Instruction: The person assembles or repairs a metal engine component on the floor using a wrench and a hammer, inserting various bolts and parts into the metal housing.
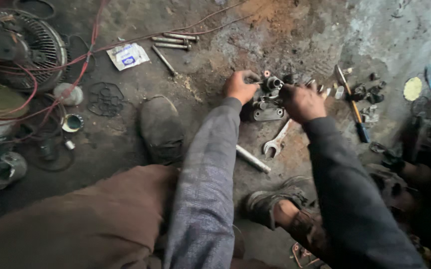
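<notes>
Both hands work on a small grey metal engine part (pixel 269 102) that sits on the dirty floor ahead of me. My left hand (pixel 240 86) grips its upper left side, fingers curled by a round opening. My right hand (pixel 301 101) closes over the part's right side. An open-ended wrench (pixel 277 142) lies just below the part, and a short metal rod (pixel 252 159) lies beside it. What the fingertips pinch is hidden.
Several long bolts (pixel 171 44) and a white packet (pixel 128 55) lie at the back. A gasket (pixel 105 98), red wires and a finned round housing (pixel 35 47) are at left. A screwdriver (pixel 353 107) and small parts are at right. My shoes (pixel 161 128) flank the work.
</notes>
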